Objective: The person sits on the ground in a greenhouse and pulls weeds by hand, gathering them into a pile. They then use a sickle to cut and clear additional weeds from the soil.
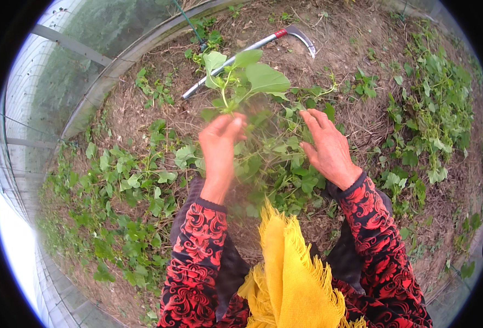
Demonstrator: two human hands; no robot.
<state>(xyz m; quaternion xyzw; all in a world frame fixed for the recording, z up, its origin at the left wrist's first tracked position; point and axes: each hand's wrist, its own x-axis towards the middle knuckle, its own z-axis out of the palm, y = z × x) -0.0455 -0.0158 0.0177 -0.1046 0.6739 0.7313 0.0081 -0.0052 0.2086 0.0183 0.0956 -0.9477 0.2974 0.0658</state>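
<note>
Pinched between the thumb and fingers of my left hand [221, 139] is a green leafy plant stem [224, 91], its broad leaves raised above the ground. Small spiky green growths cluster along that stem. My right hand [326, 147] is held with fingers apart beside a tangle of low green vines [284, 158], and nothing shows in its grip. Whether its fingertips touch the leaves I cannot tell. Beyond the held stem, a sickle [253, 46] lies on the soil, with a silver handle, a red collar and a curved blade; leaves cover part of the handle.
Leafy vines [434, 110] spread at the right, and more green plants [122, 229] grow at the left. Dry stalks litter the brown soil [339, 49]. A curved plastic-sheet wall [98, 37] with a teal cord [189, 18] borders the far left. A yellow fringed scarf [286, 262] hangs before me.
</note>
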